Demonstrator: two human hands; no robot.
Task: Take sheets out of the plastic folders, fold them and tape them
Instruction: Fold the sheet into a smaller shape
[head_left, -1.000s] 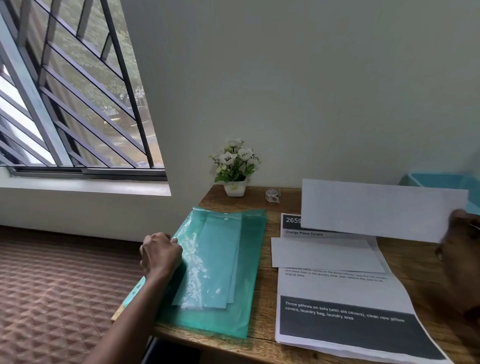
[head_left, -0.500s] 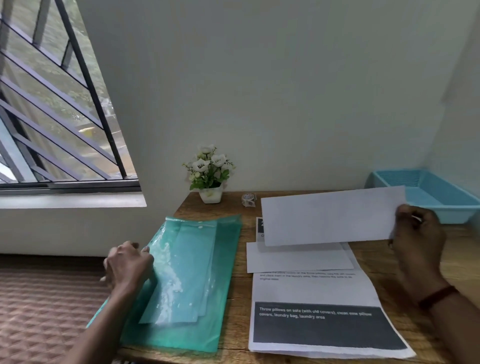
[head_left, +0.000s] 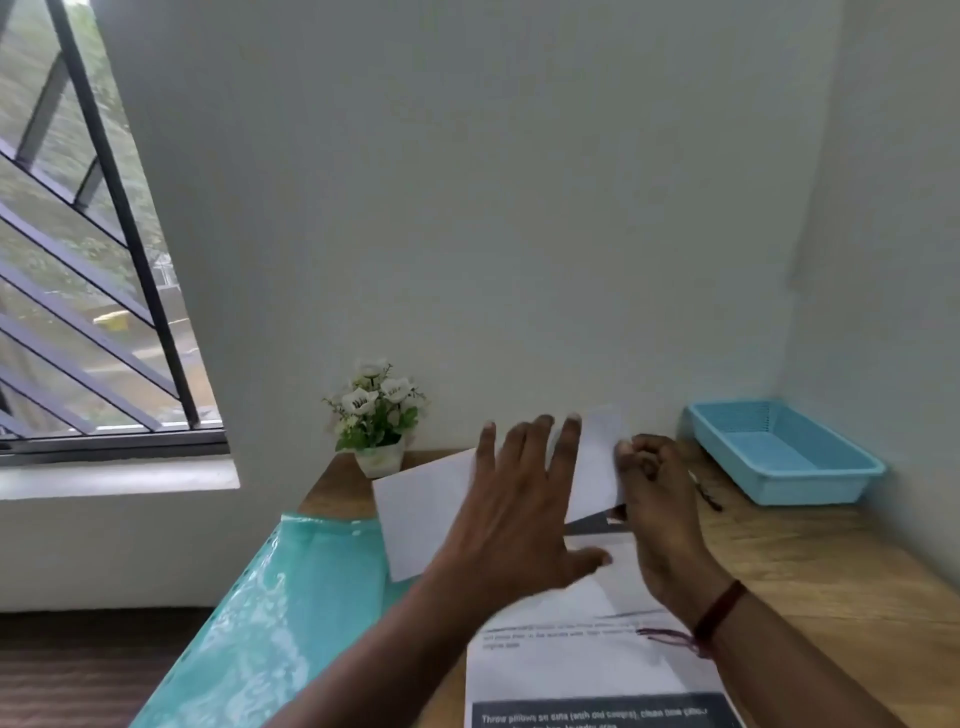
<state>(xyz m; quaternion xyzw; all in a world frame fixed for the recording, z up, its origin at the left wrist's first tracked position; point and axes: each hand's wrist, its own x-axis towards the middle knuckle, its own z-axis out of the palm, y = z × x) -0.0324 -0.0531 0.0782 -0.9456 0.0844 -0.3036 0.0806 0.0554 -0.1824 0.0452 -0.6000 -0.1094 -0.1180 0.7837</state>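
A folded white sheet hangs above the wooden table, tilted up to the right. My right hand pinches its right edge. My left hand is spread with straight fingers in front of the sheet's middle; whether it touches the paper I cannot tell. The green plastic folders lie at the table's left side. The tape is hidden behind the sheet and hands.
A printed instruction sheet lies on the table below my hands. A small white pot of flowers stands at the back by the wall. A blue plastic tray sits in the right corner. A barred window is to the left.
My left hand left the green folders and moved right, spread in front of the folded sheet. The right hand carried the sheet slightly left and tilted it. The camera turned right.
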